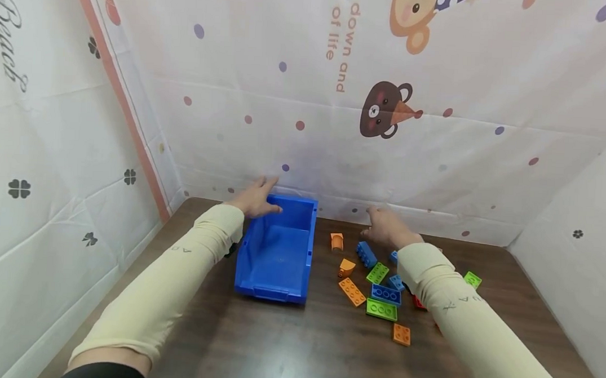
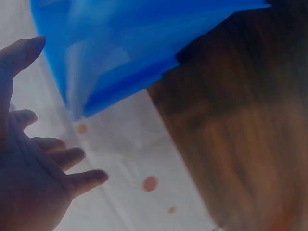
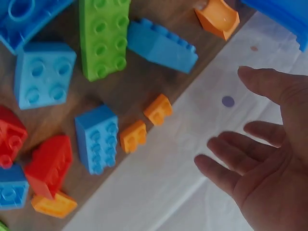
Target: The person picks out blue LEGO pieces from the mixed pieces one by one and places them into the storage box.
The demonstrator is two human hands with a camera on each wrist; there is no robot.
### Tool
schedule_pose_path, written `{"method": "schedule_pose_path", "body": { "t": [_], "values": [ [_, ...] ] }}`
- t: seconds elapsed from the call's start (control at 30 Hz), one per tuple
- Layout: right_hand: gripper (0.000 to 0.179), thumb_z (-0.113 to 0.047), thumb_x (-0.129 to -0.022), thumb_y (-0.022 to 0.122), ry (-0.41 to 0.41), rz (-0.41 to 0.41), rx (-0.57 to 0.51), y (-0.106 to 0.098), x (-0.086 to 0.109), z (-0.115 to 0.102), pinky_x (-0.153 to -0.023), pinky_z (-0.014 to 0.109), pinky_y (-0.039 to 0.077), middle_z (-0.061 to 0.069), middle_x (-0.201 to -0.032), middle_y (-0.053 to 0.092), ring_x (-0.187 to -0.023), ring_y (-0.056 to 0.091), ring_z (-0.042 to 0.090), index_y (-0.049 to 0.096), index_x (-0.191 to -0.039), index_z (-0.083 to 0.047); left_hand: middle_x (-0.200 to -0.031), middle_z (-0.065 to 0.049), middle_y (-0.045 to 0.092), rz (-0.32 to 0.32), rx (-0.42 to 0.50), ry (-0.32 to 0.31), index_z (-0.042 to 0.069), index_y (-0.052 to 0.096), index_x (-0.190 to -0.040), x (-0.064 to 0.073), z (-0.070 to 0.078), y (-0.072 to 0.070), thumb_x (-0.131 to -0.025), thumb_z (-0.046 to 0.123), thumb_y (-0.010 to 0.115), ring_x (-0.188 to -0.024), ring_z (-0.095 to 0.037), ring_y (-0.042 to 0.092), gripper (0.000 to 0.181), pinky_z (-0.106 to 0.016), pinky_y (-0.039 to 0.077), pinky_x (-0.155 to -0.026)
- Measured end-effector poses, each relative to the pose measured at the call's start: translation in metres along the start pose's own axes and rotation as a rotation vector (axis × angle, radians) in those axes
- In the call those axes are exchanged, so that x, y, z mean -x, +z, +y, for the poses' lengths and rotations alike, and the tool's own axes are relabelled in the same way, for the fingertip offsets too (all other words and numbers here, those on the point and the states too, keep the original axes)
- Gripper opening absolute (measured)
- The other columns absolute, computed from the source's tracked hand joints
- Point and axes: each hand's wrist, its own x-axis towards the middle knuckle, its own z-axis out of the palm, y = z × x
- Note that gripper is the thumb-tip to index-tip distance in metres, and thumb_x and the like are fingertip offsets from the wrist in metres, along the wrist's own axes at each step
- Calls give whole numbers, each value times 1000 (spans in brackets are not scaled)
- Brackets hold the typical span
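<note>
A blue plastic bin point(image 1: 279, 261) lies on the table with its low front facing me. At its back left corner hovers my left hand point(image 1: 257, 199), fingers spread and holding nothing; the left wrist view shows a gap between the fingers and the bin point(image 2: 120, 53). My right hand point(image 1: 386, 226) is above the back of the block pile, also with nothing in its grasp. Below it sit a blue brick point(image 1: 366, 254) and an orange curved piece point(image 1: 337, 242). In the right wrist view, two small orange bricks point(image 3: 133, 137) and red blocks point(image 3: 49, 166) lie near the table's back edge.
More toy blocks are scattered right of the bin: a green plate point(image 1: 381, 309), a dark blue plate point(image 1: 386, 294), an orange plate point(image 1: 352, 292) and a smaller orange one point(image 1: 401, 334). A printed white sheet point(image 1: 305, 133) hangs along the table's back edge. My right forearm hides some blocks.
</note>
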Motion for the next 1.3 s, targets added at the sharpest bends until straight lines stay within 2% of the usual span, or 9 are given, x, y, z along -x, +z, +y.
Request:
{"method": "schedule_pose_path", "body": {
  "t": [0.1,0.23,0.37,0.6,0.73,0.8,1.0,1.3],
  "values": [
    [65,-14,-104,68,-24,-2,-39,11,5,4,-111,62,44,36,-152,47,-137,51,51,38,-156,11,-174,-28,6,-20,92,3,10,7,-171,2,-12,8,-105,33,66,-157,-50,17,91,-64,23,-124],
    [60,-11,-105,65,-15,15,-100,22,11,10,-107,63,47,35,-150,50,-134,53,51,41,-155,9,-173,-28,11,-12,212,2,7,1,-171,4,-22,20,-107,24,62,-157,-49,19,90,-62,22,-125],
    [56,-12,-105,66,22,25,-154,35,10,16,-104,61,51,32,-147,54,-129,58,47,45,-153,6,-172,-29,16,-9,313,-43,6,-8,-169,8,-28,34,-109,18,56,-154,-50,25,88,-62,25,-123],
    [48,-13,-103,70,4,43,-132,52,9,18,-86,51,60,23,-118,69,-101,69,35,56,-143,10,-172,-29,17,31,464,-54,3,-4,-169,17,-32,46,-110,12,42,-156,-51,21,75,-66,22,-123],
    [47,-12,-102,71,22,60,-151,60,13,17,-88,52,60,23,-119,70,-99,69,34,58,-142,9,-173,-26,17,50,521,-65,5,0,-170,20,-32,50,-109,14,42,-156,-49,21,74,-66,23,-123],
    [44,-11,-102,70,34,75,-161,63,14,17,-91,54,60,25,-124,69,-102,69,34,60,-141,8,-173,-25,20,70,538,-77,6,4,-171,20,-32,52,-109,15,43,-156,-48,23,74,-66,24,-123],
    [42,-10,-102,70,68,94,-194,67,13,16,-93,56,59,26,-125,68,-98,67,33,61,-139,7,-170,-24,28,120,592,-120,11,13,-171,20,-35,56,-108,17,46,-154,-47,29,72,-66,28,-121],
    [42,-9,-101,69,102,116,-315,72,13,18,-93,55,59,29,-132,65,-101,66,34,61,-140,6,-167,-24,34,151,651,-139,11,21,-170,23,-33,61,-109,19,48,-150,-49,36,68,-68,33,-118]
  ]
}}
